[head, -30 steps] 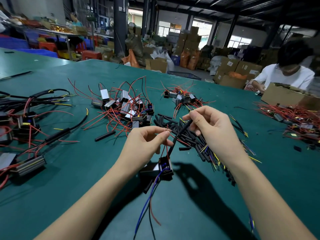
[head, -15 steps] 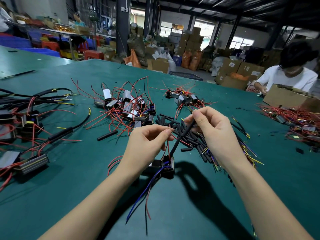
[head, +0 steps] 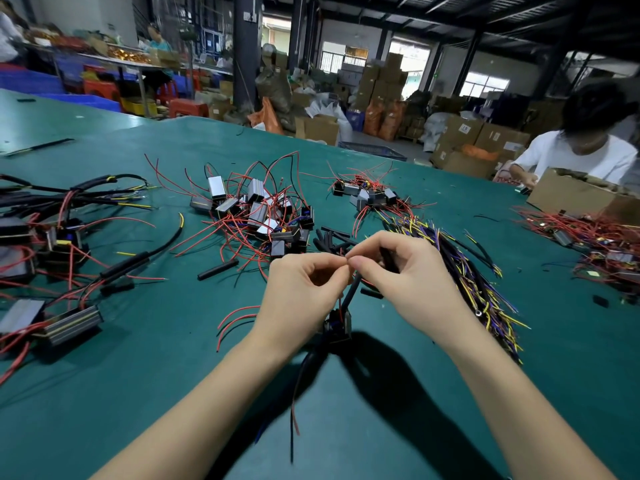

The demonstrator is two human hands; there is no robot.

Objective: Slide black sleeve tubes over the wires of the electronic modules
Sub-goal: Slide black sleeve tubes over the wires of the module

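- L hand (head: 304, 289) and R hand (head: 401, 271) are now meeting fingertip to fingertip above the table (head: 173, 393); 0.5 s ago they were sitting apart w/ the sleeve stretched between them.
- Sleeve (head: 351, 292) is now running short and steep from the pinch point down to the module (head: 337, 323); earlier it was lying longer and more slanted. Judged: tube is being fed down over the wire.
- L hand is pinching thumb to forefinger, apparently on the wire tip at the sleeve's top end; the wire itself is too fine to confirm.
- R hand is curling round the upper sleeve, thumb pressing at the meeting point.
- Module is hanging off the table just below both hands, now more upright than before; its loose leads (head: 294, 403) are trailing down, blurred, so it is swinging.
- Task status, judged: threading on this wire is progressing, not finished; sleeve is not yet seen seated against the module.
- Spare sleeves (head: 332, 237) are lying just beyond the hands; unsleeved modules (head: 263, 209) are piled further back.
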